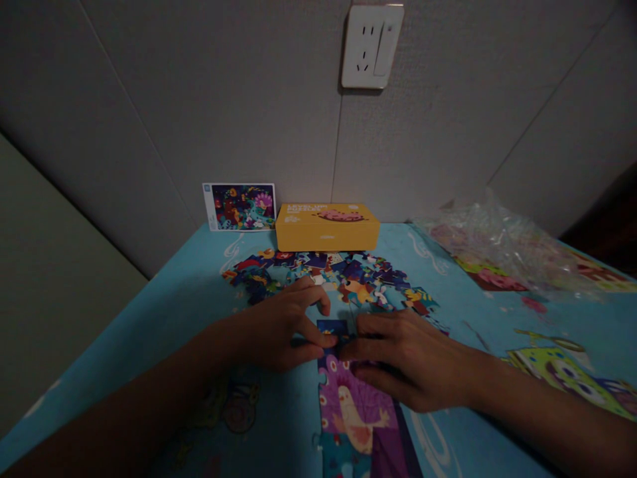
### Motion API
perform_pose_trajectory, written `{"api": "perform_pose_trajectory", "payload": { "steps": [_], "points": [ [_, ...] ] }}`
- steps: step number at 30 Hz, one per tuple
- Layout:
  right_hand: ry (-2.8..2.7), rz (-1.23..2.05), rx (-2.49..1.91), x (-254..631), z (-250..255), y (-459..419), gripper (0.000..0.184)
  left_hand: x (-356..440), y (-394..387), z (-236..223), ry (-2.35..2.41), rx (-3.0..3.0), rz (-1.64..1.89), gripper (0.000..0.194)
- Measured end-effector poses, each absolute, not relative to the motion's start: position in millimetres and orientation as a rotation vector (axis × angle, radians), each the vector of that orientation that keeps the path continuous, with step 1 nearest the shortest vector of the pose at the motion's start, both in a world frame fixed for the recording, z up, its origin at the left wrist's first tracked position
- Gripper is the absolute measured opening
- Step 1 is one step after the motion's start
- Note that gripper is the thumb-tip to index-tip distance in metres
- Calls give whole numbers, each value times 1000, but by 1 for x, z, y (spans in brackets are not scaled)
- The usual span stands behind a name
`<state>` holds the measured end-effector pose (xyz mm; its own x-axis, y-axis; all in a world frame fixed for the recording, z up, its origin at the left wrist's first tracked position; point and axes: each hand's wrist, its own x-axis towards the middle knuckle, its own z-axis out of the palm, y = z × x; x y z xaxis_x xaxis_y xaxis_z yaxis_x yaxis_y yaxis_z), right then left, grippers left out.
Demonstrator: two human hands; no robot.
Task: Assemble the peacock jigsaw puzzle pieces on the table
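Observation:
A partly joined jigsaw puzzle (351,411) with a pink-and-purple creature lies on the table in front of me. At its top edge is a dark blue puzzle piece (332,326) with a small yellow detail. My left hand (291,325) reaches in from the left, its thumb and a finger closed at the lower left of that piece. From the other side my right hand (403,355) lies across the puzzle's upper right, fingers bent and apart, fingertips beside the same piece. Its thumb is hidden. Just beyond both hands spreads a pile of loose puzzle pieces (358,290).
Against the wall stand a yellow puzzle box (327,238) and a picture card (243,207). Clear plastic wrapping (502,239) covers printed sheets at the right. A blue patterned cloth (174,318) covers the table. A socket (372,46) is on the wall.

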<state>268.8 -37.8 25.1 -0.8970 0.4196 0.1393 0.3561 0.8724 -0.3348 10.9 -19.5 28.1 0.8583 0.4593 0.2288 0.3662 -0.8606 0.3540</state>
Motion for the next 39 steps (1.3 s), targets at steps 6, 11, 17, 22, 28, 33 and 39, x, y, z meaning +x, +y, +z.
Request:
{"api": "perform_pose_trajectory", "payload": {
  "steps": [6,11,17,22,28,33,39],
  "points": [
    [-2832,477,-581,269,26,-40,26,11,-20,28,625,2727,449,12],
    [-2823,481,-562,269,27,-41,24,10,-20,28,617,2717,460,11],
    [-2825,499,-556,268,28,-40,23,10,-19,27,617,2707,465,10],
    [-2827,491,-540,268,26,-39,21,10,-19,27,595,2727,479,11],
    [-2762,466,-494,273,25,-35,18,9,-20,28,590,2722,515,8],
    [-2802,466,-582,287,26,-26,14,8,-20,27,592,2703,498,19],
    [-2826,485,-613,295,28,-22,16,8,-19,24,620,2702,487,39]
  ]
}}
